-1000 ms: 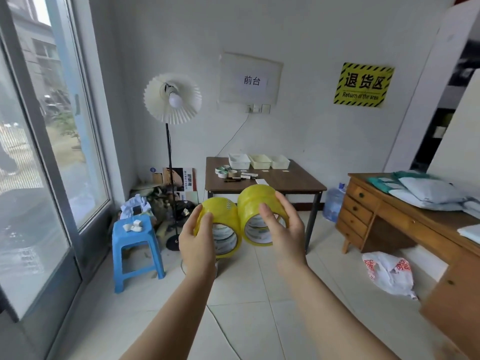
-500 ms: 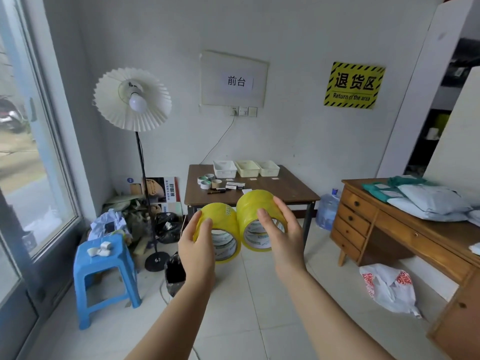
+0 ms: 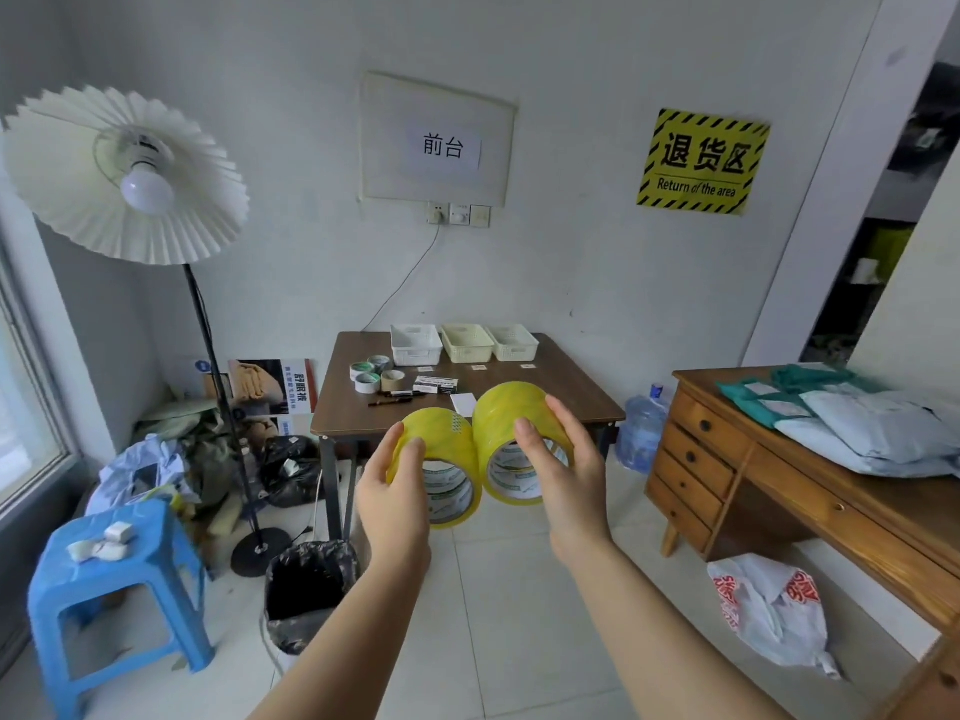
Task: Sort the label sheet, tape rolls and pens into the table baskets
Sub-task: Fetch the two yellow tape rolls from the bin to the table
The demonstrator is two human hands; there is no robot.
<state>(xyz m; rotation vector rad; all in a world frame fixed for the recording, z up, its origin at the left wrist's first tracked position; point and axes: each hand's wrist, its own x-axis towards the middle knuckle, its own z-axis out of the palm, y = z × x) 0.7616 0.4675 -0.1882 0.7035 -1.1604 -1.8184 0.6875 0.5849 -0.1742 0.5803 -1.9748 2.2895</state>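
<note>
Two wide yellow tape rolls are held up side by side in mid-air in front of the person, their curved sides touching and their open cores facing the camera. The left yellow roll [image 3: 441, 433] sits in the left hand [image 3: 395, 491], whose fingers curl over its outer side with the thumb on top. The right yellow roll [image 3: 506, 413] is gripped by the right hand [image 3: 561, 475], fingers wrapped round its outer side and thumb laid across its front rim.

Beyond the rolls stands the brown counter [image 3: 550, 392], against the wall. A white label sheet [image 3: 464, 402] lies near its front edge, showing in the gap between the two rolls. To the left of the sheet lie the pens [image 3: 400, 393], and behind them a cluster of small tape rolls [image 3: 367, 383]. Three baskets stand in a row along the back edge: a white basket [image 3: 415, 345] on the left, a cream basket [image 3: 466, 343] in the middle and another pale basket [image 3: 514, 343] on the right.

Left of the counter stands a floor lamp [image 3: 124, 174] with a pleated shade, a blue stool [image 3: 114, 574] and a bin [image 3: 311, 589] lined with a black bag. To the right are a water bottle [image 3: 641, 433] and a wooden counter with drawers [image 3: 727, 459] carrying parcels. A yellow sign [image 3: 701, 161] hangs on the wall.
</note>
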